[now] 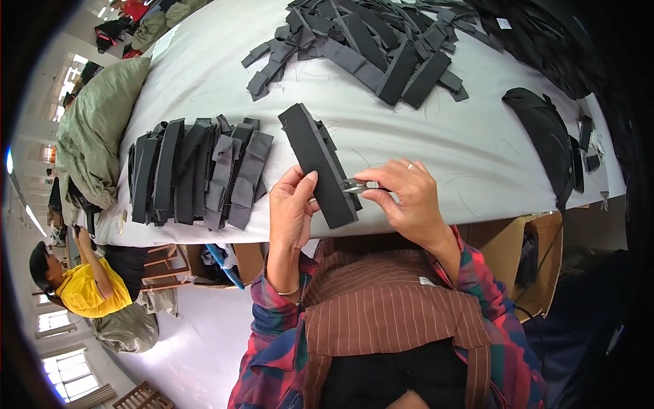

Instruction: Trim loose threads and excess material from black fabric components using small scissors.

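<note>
While my left hand [291, 208] pinched the black strap piece [318, 165], my right hand [402, 194] (fingers pressed together) squeezed small thread snips [355, 185]; trimming needed a steady edge.

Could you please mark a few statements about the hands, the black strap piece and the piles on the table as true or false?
1. The left hand holds a long black padded strap piece. True.
2. The right hand is empty. False: it holds small metal thread snips against the piece's edge.
3. A neat row of black strap pieces lies on the table to the left of the hands. True.
4. The loose heap of strap pieces lies on the floor. False: it lies on the table, farther from the person.
5. A green sack rests at the table's left end. True.
</note>
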Demonstrator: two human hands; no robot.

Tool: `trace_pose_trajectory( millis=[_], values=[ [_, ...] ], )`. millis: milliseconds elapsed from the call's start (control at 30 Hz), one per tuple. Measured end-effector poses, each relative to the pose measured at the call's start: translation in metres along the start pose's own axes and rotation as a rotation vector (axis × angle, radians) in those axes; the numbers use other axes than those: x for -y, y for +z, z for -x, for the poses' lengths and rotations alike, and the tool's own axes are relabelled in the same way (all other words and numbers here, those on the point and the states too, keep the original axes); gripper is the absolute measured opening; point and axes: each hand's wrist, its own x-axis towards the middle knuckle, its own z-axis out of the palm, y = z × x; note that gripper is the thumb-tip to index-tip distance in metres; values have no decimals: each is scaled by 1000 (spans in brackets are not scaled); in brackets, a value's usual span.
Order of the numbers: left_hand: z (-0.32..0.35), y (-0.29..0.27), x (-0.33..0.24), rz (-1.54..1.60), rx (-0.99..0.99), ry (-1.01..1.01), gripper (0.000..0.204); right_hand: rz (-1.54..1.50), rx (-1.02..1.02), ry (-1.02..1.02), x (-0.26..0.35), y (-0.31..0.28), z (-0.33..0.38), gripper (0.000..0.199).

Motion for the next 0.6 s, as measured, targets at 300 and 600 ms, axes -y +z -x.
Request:
trace_pose_trajectory(
  millis=[300,600],
  values=[
    [6,6,3,-20,-10,-48,18,63,-34,-74,-2,-3,2,21],
    [3,9,5,-27,-10,-57,19,108,-34,-125,-11,-4,5,21]
  ],
)
